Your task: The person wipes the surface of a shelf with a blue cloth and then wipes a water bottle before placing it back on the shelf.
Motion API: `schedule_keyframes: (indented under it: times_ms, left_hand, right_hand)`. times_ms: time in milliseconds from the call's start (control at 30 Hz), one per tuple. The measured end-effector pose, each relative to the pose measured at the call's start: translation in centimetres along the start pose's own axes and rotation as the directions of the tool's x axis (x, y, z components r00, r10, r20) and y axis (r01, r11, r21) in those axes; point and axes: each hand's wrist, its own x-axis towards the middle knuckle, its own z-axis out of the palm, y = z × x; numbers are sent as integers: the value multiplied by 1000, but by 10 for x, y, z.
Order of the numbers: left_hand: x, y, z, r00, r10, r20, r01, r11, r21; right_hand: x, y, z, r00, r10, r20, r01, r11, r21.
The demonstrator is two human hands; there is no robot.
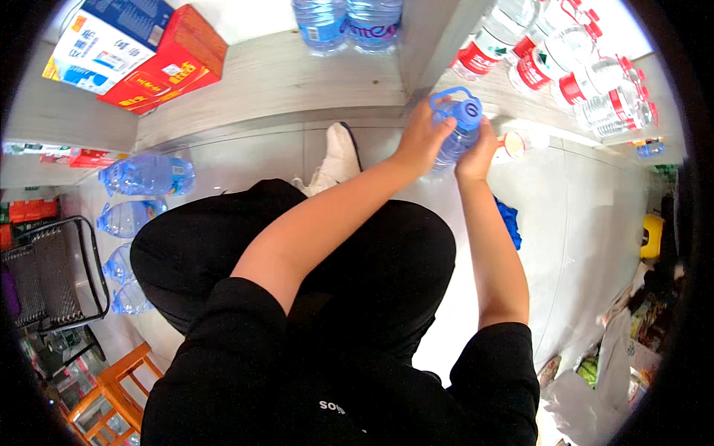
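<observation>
Between my two hands stands a large clear blue water bottle [457, 149] with a blue cap and a blue carry loop. My left hand [422, 140] grips its left side near the shoulder, thumb toward the cap. Wrapped round the right side is my right hand [478, 153]. The bottle is seen mostly from above, at the front edge of the low shelf [327, 97]. Just right of my right hand is a small white and red round container [510, 147]. A blue cloth [509, 221] lies on the floor, partly behind my right forearm.
Two large blue bottles [348, 26] stand on the middle shelf, several red-labelled bottles [550, 63] on the right one. Boxes [167, 70] fill the left shelf. Large bottles [152, 175] line the floor at left, near a folding chair [52, 275] and wooden stool [111, 386].
</observation>
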Motion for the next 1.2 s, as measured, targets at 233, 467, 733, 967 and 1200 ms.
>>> schedule_keyframes:
  times_ms: [233, 467, 733, 967, 1200]
  left_hand:
    - [3, -14, 0, 998, -67, 15, 68, 994, -89]
    - [7, -10, 2, 999, -30, 16, 30, 999, -26]
    - [7, -13, 4, 996, -7, 85, 3, 999, 51]
    - [5, -1, -10, 991, -28, 132, -9, 962, 273]
    - [3, 20, -81, 991, -103, 85, 84, 975, 206]
  right_hand:
    - [-4, -11, 9, 999, 19, 27, -19, 999, 33]
    - [1, -4, 4, 999, -37, 25, 39, 997, -67]
    - [3, 9, -5, 999, 47, 8, -48, 991, 126]
    - [7, 11, -16, 999, -54, 9, 54, 996, -68]
    - [5, -65, -25, 937, -348, -42, 335, 925, -179]
